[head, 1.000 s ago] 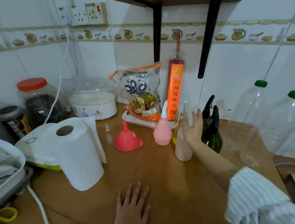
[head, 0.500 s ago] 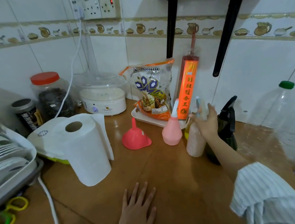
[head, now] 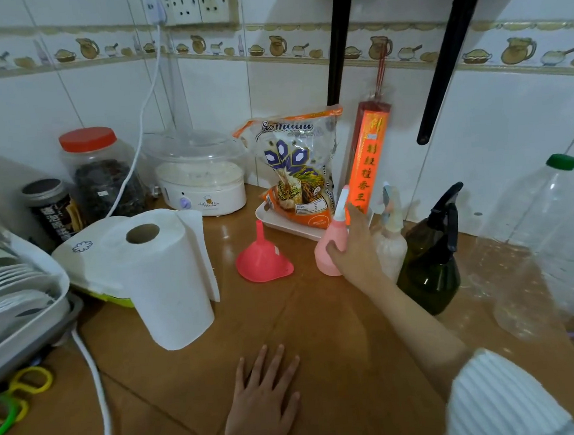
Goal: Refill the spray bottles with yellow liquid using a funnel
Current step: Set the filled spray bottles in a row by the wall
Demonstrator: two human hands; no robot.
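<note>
Right hand (head: 353, 246) is shifting left since the earlier frame, off the clear bottle (head: 391, 243) and onto the pink bottle (head: 332, 244); left hand (head: 262, 401) is staying flat in the same spot. Right hand is now wrapping the pink bottle's body, thumb on its left side, fingers curling round the back, arm reaching in from the lower right with a striped sleeve (head: 499, 403) showing. Left hand is lying palm down on the desk (head: 188, 379), fingers straight and spread, holding nothing.

Pink bottle is standing upright on the desk, just right of the funnel (head: 263, 258), touching or nearly touching the white tray (head: 279, 219) behind it; cannot tell which. Funnel is sitting wide end down, spout up, apart from the hands. Clear bottle is standing just right of the right hand, its nozzle blurred. Green bottle (head: 430, 267) with a black trigger head is standing right of that, near the wall.

Snack bag (head: 297, 172) is sitting in the tray, a red incense pack (head: 370, 156) hanging beside it. Paper towel roll (head: 166, 278) is standing at left, with a steamer (head: 200, 179) and red-lidded jar (head: 100, 173) behind. Big empty bottle (head: 554, 230) with a green cap is standing far right.
</note>
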